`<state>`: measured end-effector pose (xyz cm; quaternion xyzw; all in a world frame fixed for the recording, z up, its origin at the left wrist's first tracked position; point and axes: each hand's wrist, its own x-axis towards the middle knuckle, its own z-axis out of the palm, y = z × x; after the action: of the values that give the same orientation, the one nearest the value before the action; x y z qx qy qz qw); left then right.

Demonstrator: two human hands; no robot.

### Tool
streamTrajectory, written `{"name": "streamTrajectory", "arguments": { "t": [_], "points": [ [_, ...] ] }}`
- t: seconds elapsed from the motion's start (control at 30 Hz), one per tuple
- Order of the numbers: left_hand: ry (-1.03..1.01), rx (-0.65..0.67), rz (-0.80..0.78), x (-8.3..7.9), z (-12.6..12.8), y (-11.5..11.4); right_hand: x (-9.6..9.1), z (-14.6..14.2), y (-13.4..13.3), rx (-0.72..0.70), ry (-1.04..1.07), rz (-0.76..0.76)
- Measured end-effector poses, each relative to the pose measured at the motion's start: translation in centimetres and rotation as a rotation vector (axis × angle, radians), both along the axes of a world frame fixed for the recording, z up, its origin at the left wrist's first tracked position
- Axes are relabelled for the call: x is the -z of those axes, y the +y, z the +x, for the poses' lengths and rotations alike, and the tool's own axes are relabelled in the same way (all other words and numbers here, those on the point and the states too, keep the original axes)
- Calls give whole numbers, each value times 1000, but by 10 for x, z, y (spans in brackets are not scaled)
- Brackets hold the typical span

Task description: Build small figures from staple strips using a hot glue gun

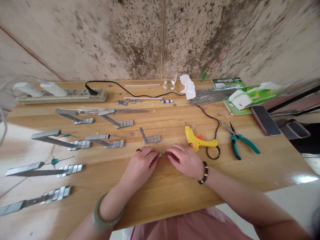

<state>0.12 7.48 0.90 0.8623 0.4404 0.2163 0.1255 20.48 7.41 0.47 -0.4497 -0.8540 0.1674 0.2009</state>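
My left hand (143, 162) rests low over the table, its fingers closed on a small grey piece (160, 155) that is mostly hidden. Facing it, my right hand (185, 161) has thumb and fingers pinched at another small grey bit (163, 152), almost touching the first. Just beyond my left hand lies a short grey segmented strip (153, 138) with one upright arm. A yellow glue gun (197, 138) lies on its side beyond my right hand, its nozzle towards the wall.
Several bent grey strip pieces (113, 144) stand in rows at left. A power strip (82, 96), a glass of water (170, 81), a crumpled tissue (187, 87) and a wire bundle (215, 94) line the back. Teal-handled pliers (240, 141) and a phone (266, 120) lie right.
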Motion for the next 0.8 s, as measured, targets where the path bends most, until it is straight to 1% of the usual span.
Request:
{"name": "streamTrajectory", "arguments": {
  "t": [0.33, 0.63, 0.8],
  "points": [
    [31, 15, -8, 2, -1, 0, -1, 0, 0, -15, -42, 0],
    [43, 5, -14, 0, -1, -1, 3, 0, -1, -37, 13, -28],
    [38, 8, -31, -1, -1, -1, 3, -3, -2, -41, 99, -47]
  ]
}}
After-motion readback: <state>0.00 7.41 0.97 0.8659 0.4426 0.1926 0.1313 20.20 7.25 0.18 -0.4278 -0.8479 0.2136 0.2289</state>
